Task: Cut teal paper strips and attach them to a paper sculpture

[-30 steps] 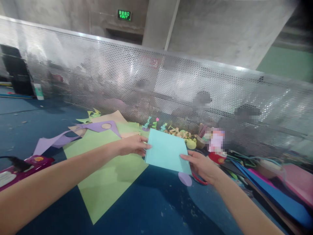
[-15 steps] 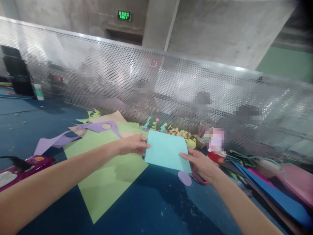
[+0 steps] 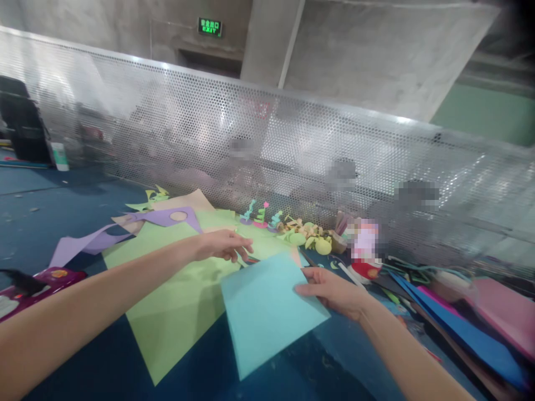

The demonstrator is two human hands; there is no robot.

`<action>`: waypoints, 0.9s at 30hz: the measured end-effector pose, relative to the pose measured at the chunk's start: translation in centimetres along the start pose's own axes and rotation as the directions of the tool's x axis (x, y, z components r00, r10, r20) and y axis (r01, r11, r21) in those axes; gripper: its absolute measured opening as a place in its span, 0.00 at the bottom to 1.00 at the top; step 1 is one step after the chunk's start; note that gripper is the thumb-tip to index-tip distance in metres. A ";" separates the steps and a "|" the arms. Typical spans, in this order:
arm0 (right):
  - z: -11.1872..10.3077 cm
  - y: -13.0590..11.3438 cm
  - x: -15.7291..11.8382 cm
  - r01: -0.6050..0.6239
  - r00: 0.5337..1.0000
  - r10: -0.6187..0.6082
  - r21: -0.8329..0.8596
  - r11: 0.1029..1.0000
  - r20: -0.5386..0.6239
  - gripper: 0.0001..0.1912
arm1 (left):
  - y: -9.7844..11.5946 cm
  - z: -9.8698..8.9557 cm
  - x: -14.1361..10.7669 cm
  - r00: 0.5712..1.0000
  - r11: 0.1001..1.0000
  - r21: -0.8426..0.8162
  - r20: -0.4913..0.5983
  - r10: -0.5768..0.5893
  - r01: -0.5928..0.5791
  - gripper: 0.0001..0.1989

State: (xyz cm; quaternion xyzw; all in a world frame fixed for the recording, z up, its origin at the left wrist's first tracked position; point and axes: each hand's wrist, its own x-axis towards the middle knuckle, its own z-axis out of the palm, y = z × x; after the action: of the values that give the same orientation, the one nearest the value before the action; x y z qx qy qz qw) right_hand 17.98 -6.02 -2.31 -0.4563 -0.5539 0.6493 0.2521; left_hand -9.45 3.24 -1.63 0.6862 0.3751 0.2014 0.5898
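Note:
A light blue paper point(image 3: 271, 312) hangs tilted over the blue table, pinched at its upper right edge by my right hand point(image 3: 334, 289), thumb on top. My left hand point(image 3: 228, 245) is just above the paper's upper left edge, apart from it, fingers partly spread and holding nothing. Under my left arm lies a large light green sheet point(image 3: 154, 340). Behind it is a purple sheet point(image 3: 167, 216) with a round hole. Small curled paper pieces on round bases point(image 3: 261, 217) stand beyond the hands, beside yellow-green paper scraps point(image 3: 321, 245).
A magenta power strip point(image 3: 62, 275) with a black plug is at the left edge of the blue table point(image 3: 83, 192). Blue and pink sheets point(image 3: 463, 328) lie at the right, near a red and white cup point(image 3: 365, 270). A perforated metal screen point(image 3: 188, 122) runs behind.
My left hand has let go of the blue paper. My right hand has turned the paper and swung it down and toward me. The purple circle and red scissor handle are now hidden.

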 end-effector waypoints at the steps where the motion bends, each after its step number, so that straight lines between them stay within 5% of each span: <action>1: 0.1 -0.1 -0.1 -0.007 1.000 0.007 -0.004 1.000 0.018 0.20 | 0.1 0.2 0.0 0.999 0.999 0.032 0.035 0.031 -0.032 0.21; 5: 0.5 -0.3 -0.3 0.003 0.999 -0.003 -0.014 1.000 0.039 0.19 | 0.5 1.3 -0.2 0.993 0.990 0.105 0.077 0.086 -0.093 0.19; 9: 0.6 -0.6 -0.6 0.015 0.998 -0.013 -0.036 0.999 0.056 0.20 | 0.4 2.2 -0.4 0.999 0.990 0.133 -0.001 0.039 -0.039 0.22; 15: 0.3 -0.7 -0.6 -0.002 0.996 0.009 -0.080 0.997 0.093 0.22 | 0.1 2.6 -0.4 0.990 0.998 -0.019 0.132 0.056 -0.054 0.16; 27: 0.7 -0.4 -0.4 -0.007 0.992 0.024 -0.142 0.990 0.125 0.18 | 0.7 4.6 -0.8 0.993 0.990 0.078 -0.007 0.121 -0.120 0.20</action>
State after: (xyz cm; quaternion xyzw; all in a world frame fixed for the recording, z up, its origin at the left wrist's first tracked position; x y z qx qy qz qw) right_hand 17.51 -6.59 -1.84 -0.4353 -0.6096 0.6380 0.1787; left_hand -6.42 -0.38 -1.90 0.7286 0.3441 0.2260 0.5474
